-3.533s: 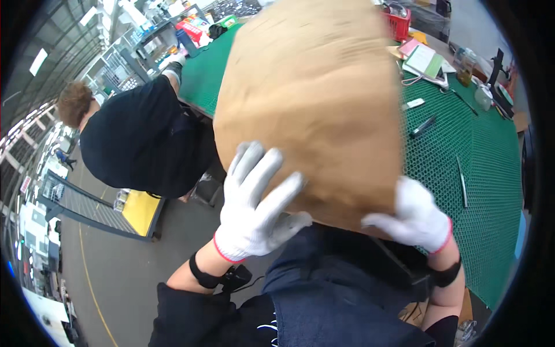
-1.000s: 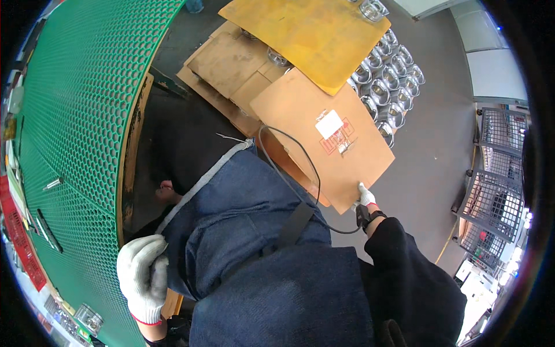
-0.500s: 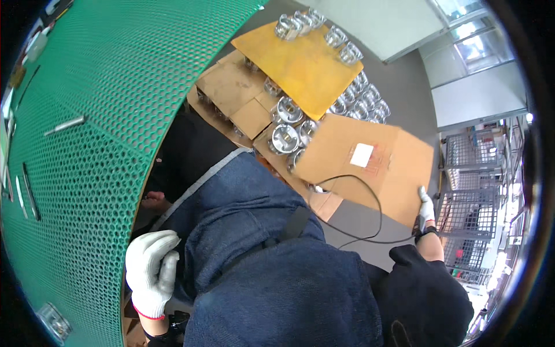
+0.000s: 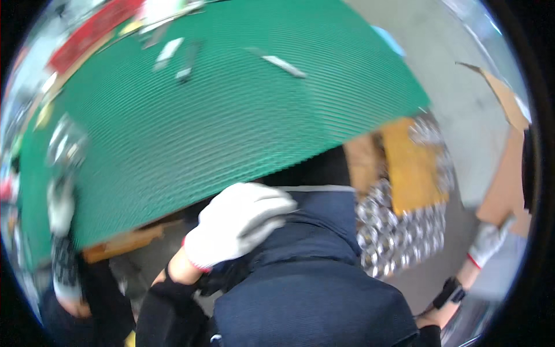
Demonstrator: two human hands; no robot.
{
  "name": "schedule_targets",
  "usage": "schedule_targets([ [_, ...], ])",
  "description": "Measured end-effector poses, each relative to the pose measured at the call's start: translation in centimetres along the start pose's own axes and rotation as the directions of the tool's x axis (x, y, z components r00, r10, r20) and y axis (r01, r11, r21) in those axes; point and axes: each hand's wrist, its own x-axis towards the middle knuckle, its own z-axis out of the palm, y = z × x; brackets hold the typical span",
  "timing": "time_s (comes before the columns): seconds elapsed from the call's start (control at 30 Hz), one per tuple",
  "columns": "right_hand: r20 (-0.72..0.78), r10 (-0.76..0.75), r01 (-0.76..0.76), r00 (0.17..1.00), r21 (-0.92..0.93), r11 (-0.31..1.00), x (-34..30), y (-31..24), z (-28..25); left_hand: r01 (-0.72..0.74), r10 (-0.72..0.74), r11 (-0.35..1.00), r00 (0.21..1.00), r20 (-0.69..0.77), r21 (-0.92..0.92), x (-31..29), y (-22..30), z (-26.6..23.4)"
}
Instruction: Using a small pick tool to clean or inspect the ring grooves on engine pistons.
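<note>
My left hand [image 4: 237, 222], in a white knit glove, hovers over my lap near the front edge of the green table mat [image 4: 191, 133]. Its fingers are loosely bent and nothing shows in them. Far out to the right, my gloved right hand [image 4: 490, 240] grips the lower edge of a brown cardboard sheet [image 4: 502, 191], held out over the floor. Between my body and that sheet, several rows of shiny metal pistons [image 4: 399, 240] stand in the stack. A yellow sheet [image 4: 407, 168] lies over part of them, with more pistons on top. The picture is blurred by motion.
At the left, another person's gloved hand [image 4: 60, 205] is beside a shiny metal part [image 4: 66, 141] on the mat. A slim metal tool [image 4: 283, 65] and a dark tool [image 4: 188, 62] lie farther back. A red bin [image 4: 95, 34] stands at the far left.
My view has swung left over the table, bringing the other person's hand in. The cardboard sheet has moved off the pistons to the right, uncovering them. My left hand stays near the table edge.
</note>
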Motion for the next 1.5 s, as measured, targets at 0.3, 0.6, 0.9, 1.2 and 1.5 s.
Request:
schedule_targets([
  [0.3, 0.16, -0.385, 0.084, 0.909, 0.834, 0.546, 1.8, -17.8, 28.2, 0.249, -0.041, 0.895, 0.871, -0.489, 0.369, -4.7, 9.1, -2.9],
  [0.6, 0.62, -0.693, -0.9, 0.37, 0.053, -0.433, -7.3, -34.8, 32.4, 0.708, -0.303, 0.662, 0.552, -0.777, 0.245, -10.2, 10.0, 0.6],
  [0.9, 0.717, -0.689, -0.994, 0.105, 0.064, -0.084, -16.2, -35.9, 32.7, 0.093, -0.78, 0.579, 0.351, -0.517, -0.81, -9.8, 3.3, -0.2],
  [1.2, 0.838, -0.546, -0.747, -0.01, 0.357, 0.561, -13.3, -37.2, 34.1, 0.048, -0.669, 0.73, 0.251, -0.7, -0.681, -12.2, -4.2, -11.9],
  [1.5, 0.838, -0.501, -0.722, 0.218, 0.484, 0.495, -16.8, -32.4, 36.0, -0.323, -0.571, 0.714, 0.246, -0.784, -0.621, -21.9, -16.0, -39.7],
])
